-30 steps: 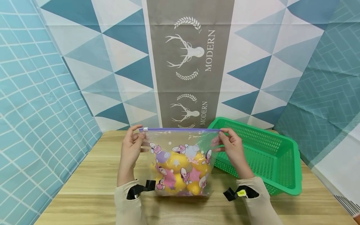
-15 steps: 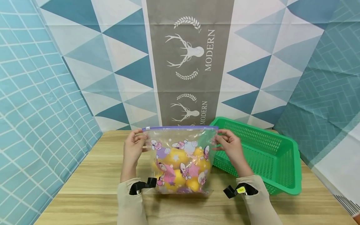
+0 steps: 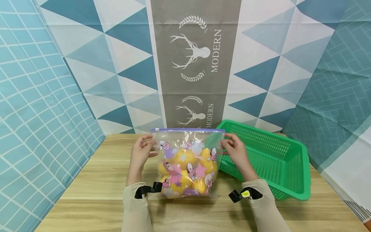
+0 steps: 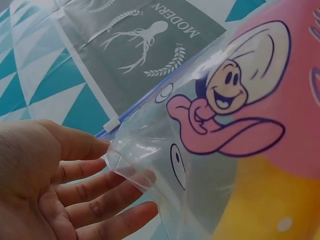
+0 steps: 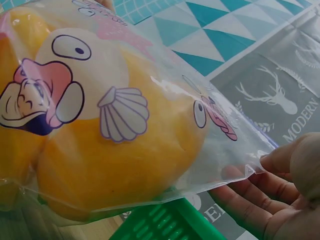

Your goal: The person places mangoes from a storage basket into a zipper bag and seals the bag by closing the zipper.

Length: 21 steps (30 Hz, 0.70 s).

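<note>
A clear slider zip bag (image 3: 188, 137) with a purple top strip and cartoon prints stands upright over the table in the head view. Several smooth, rounded yellow-orange, fruit-like things (image 5: 125, 175) fill its lower part. The white zip slider (image 4: 112, 124) sits at the strip's left end. My left hand (image 3: 142, 153) pinches the bag's left edge just below the slider, thumb in front and other fingers spread behind. On the opposite side, my right hand (image 3: 235, 151) pinches the right edge near the top corner between thumb and fingers.
A green perforated plastic basket (image 3: 301, 174) stands right of the bag, close behind the right forearm. The wood-grain table (image 3: 95, 187) meets a patterned wall covering (image 3: 197, 80) at the back, with blue tiled sheeting (image 3: 34, 112) on the left.
The bag has shifted slightly up and away in the head view, its left end moving right. My left hand has moved right and slid below the top corner; the right hand barely moved.
</note>
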Available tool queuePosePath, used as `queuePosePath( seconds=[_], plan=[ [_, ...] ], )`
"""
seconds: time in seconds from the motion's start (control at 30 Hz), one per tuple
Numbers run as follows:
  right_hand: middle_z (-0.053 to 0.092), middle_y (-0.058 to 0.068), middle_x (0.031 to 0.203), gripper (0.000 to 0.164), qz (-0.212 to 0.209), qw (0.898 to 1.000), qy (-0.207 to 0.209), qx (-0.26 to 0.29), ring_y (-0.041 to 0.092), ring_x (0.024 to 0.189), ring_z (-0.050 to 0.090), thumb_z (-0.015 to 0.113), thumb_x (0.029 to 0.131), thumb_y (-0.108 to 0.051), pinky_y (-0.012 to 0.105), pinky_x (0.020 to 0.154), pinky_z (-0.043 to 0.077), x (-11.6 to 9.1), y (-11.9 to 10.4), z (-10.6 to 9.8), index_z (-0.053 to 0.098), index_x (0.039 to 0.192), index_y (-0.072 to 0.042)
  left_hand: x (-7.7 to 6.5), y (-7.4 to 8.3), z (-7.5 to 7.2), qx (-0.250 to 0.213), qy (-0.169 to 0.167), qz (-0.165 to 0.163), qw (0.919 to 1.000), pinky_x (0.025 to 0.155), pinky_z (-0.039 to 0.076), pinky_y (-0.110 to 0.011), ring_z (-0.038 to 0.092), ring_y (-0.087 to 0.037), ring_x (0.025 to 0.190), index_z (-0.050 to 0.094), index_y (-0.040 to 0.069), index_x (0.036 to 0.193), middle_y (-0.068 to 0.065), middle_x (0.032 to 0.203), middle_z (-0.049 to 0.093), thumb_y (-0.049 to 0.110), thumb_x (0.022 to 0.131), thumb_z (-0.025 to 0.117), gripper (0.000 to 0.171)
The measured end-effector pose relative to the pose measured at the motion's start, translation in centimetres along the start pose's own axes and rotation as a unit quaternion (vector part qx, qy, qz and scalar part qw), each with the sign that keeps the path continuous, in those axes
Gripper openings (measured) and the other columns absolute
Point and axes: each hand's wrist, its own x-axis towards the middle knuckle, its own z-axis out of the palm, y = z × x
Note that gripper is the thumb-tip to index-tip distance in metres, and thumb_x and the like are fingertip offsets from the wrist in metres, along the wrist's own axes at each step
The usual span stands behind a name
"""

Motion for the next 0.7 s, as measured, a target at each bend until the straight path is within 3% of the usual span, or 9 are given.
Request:
queuePosePath(
  seconds=[0.17, 0.57, 0.7],
  plan=[
    [0.065, 0.024, 0.113, 0.038, 0.008, 1.0, 0.006, -0.027, 0.005, 0.078, 0.065, 0.053, 0.103, -0.009, 0.029, 0.07, 0.057, -0.11, -0.13, -0.03, 0.048, 0.139, 0.002, -0.02, -0.19, 0.1, 0.021, -0.008, 0.001, 0.9998, 0.071, 0.059, -0.036, 0.067, -0.009, 0.073, 0.053, -0.001, 0.131, -0.024, 0.119, 0.066, 0.013, 0.102, 0.055, 0.032],
    [0.065, 0.023, 0.11, 0.038, 0.004, 1.0, -0.002, -0.019, 0.009, 0.078, 0.067, 0.05, 0.104, -0.007, 0.032, 0.072, 0.058, -0.18, 0.0, -0.49, 0.045, 0.141, 0.001, -0.35, 0.23, 0.05, 0.049, -0.008, -0.001, 0.9988, 0.074, 0.059, -0.039, 0.069, -0.016, 0.08, 0.054, 0.001, 0.132, -0.024, 0.117, 0.066, 0.018, 0.102, 0.057, 0.035],
    [0.065, 0.023, 0.11, 0.038, 0.0, 1.0, -0.009, -0.021, 0.009, 0.079, 0.066, 0.05, 0.104, -0.01, 0.033, 0.073, 0.058, -0.25, -0.08, -0.66, 0.045, 0.14, 0.001, -0.67, 0.52, -0.11, 0.101, -0.013, 0.016, 0.9947, 0.076, 0.058, -0.039, 0.071, -0.025, 0.088, 0.052, 0.002, 0.134, -0.024, 0.116, 0.066, 0.022, 0.102, 0.056, 0.038]
  ],
)
